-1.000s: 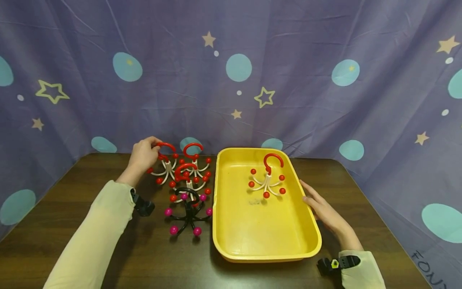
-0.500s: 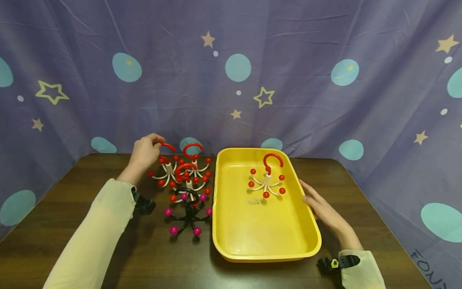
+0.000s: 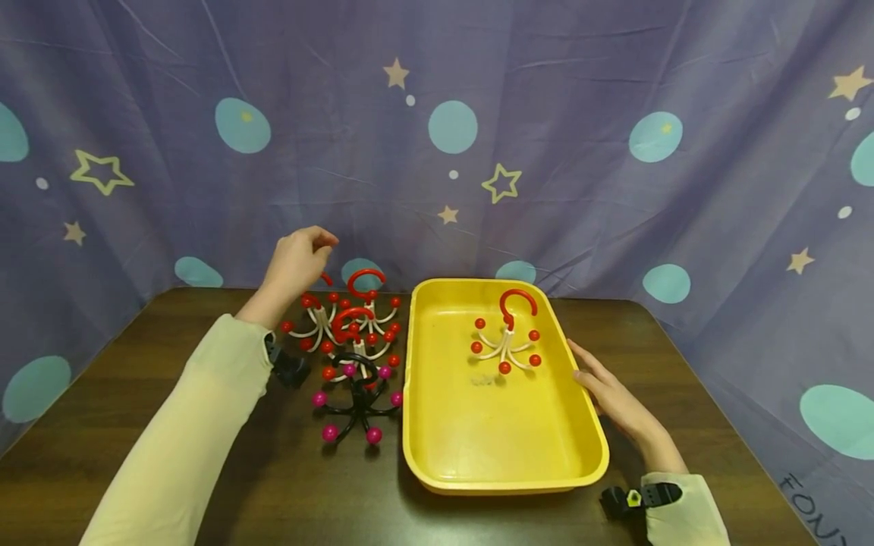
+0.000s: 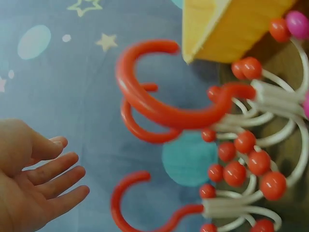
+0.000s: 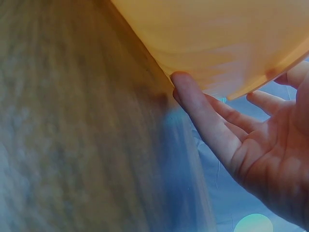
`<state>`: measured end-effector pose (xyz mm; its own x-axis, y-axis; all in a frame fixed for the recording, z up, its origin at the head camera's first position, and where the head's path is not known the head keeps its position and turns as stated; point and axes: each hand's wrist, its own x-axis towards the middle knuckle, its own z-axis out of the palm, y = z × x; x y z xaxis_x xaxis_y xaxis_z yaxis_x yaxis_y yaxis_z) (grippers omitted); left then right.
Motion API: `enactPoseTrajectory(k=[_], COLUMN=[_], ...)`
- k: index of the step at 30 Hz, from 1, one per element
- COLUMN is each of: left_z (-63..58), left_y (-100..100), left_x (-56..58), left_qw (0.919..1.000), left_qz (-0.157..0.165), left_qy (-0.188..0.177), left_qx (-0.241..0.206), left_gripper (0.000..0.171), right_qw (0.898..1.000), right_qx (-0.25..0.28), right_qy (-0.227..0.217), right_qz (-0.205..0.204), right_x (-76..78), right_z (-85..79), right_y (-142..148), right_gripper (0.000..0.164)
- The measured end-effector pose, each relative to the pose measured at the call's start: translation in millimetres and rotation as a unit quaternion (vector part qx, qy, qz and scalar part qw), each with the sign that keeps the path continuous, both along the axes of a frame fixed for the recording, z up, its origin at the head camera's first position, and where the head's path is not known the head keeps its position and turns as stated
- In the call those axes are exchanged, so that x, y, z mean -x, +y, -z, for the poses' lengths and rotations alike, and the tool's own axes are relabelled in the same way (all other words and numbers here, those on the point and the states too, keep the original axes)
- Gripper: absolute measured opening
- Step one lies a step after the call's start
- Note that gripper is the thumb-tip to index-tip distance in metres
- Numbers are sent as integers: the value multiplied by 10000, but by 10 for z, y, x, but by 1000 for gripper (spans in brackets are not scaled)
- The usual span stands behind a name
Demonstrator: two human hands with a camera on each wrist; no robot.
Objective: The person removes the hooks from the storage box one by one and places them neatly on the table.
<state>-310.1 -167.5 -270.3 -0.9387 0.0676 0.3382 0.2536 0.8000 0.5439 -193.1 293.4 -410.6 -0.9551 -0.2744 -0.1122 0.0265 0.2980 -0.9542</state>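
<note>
My left hand (image 3: 297,258) is raised above the far left of the table and holds nothing. Its fingers spread loosely in the left wrist view, apart from the red hooks. Below and beside it stand several white multi-arm hangers with red hooks and red ball tips, one nearest the hand (image 3: 319,322). In front of them is a black hanger (image 3: 359,402) with magenta balls. Another white-and-red hanger (image 3: 506,345) stands in the yellow bin (image 3: 505,447). My right hand (image 3: 617,398) rests at the bin's right side, straight fingers touching the outer wall (image 5: 217,43) and thumb at the rim.
The dark wooden table (image 3: 287,493) ends at a purple curtain (image 3: 573,212) with stars and ovals behind it. The bin stands right next to the hangers, its left rim close to their arms. Black cameras are strapped to both wrists.
My left hand has let go of the far-left hanger's red hook and moved up and to the right. That hanger stays standing on the table. The right hand has kept its place.
</note>
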Motion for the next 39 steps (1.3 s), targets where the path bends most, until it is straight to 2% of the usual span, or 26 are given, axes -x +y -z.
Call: enactPoseTrajectory(k=[4,11,17,24,30,39], left_z=[-102,-270,-317,-269,-199,-24], left_y=[123,378,673,982,1194,1476], left_x=[7,-55,-91,-144,-143,-179], left_qw=[9998,9983,9957,9922,9887,9824], left_qz=[139,420,764,1098,1301,1578], left_qy=[-79,-346,-506,-574,-670,-939], left_qx=[-73,-190,-121,135,318,347], left_gripper=[22,23,26,28,29,30], right_qw=[10000,10000,10000,10000,10000,10000], right_qx=[11,11,-6,34,29,68], right_qy=[34,-12,-18,-19,0,-41], right_qz=[-14,-8,-7,-40,-44,-49], right_x=[-10,-19,-24,-19,-6,-4], right_z=[7,2,-6,-2,-21,-25], right_y=[12,17,14,-3,0,-6], right_gripper=[58,58,58,59,59,59])
